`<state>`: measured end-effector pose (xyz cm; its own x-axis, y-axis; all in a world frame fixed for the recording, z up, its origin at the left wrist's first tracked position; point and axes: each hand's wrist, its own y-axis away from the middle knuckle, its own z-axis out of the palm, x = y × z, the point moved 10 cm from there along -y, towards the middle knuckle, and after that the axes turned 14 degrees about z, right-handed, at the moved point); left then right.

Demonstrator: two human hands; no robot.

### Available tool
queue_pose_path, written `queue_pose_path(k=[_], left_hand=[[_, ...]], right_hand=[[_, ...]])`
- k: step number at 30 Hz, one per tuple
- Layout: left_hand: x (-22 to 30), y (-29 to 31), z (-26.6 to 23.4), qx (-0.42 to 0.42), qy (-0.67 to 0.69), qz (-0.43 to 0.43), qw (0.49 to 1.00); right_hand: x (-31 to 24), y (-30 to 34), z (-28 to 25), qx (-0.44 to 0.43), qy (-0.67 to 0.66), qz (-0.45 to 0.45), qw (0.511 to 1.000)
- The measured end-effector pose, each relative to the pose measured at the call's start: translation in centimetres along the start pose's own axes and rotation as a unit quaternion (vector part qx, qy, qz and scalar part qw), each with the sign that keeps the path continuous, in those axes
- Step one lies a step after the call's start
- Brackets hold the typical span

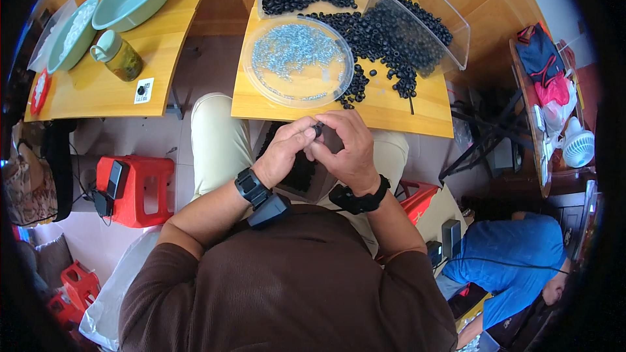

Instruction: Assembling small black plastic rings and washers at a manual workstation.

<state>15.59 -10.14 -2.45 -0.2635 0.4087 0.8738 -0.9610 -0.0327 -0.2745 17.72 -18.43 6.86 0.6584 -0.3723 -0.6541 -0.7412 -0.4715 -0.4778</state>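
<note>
Just off the near table edge, my left hand (284, 150) and my right hand (347, 148) meet with fingertips pinched together. Between them is a small black round part (317, 130), mostly covered by the fingers. It resembles the loose black ring-shaped parts (385, 32) heaped on the table. Beyond my hands sits a round clear tray (248, 68) holding many small shiny metal pieces (293, 49). Below my hands, between my knees, a box with dark contents (297, 176) is partly hidden.
Clear plastic bins (456, 45) with black parts stand at the back. On the left table (166, 45) are green basins (134, 0) and a jar (124, 58). A red stool (134, 189) stands left. Another person in blue (508, 261) is behind to the right, near a white fan (578, 143).
</note>
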Motion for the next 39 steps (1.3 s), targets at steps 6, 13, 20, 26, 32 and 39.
queue_pose_path(k=[6,13,20,26,32,39], left_hand=[[0.7,-0.1,-0.2,-0.039,-0.133,-0.003,0.99],[1.5,-0.3,0.3,-0.058,-0.182,0.009,0.982],[0.8,-0.1,0.3,-0.054,-0.166,-0.007,0.985],[-0.5,0.1,0.3,-0.018,-0.059,-0.013,0.998],[-1.3,0.4,0.1,0.014,0.007,-0.036,0.999],[-1.8,0.5,0.0,0.024,0.032,-0.051,0.998]], right_hand=[[-0.9,-0.1,-0.4,-0.031,0.013,-0.016,0.999],[-0.8,0.6,-0.2,-0.027,0.064,-0.026,0.997],[-0.4,0.8,-0.1,-0.006,0.074,-0.011,0.997],[-0.4,0.9,0.0,-0.001,0.088,-0.016,0.996],[-0.4,1.0,0.3,0.008,0.101,-0.016,0.995],[-0.3,1.1,0.3,0.026,0.113,-0.007,0.993]])
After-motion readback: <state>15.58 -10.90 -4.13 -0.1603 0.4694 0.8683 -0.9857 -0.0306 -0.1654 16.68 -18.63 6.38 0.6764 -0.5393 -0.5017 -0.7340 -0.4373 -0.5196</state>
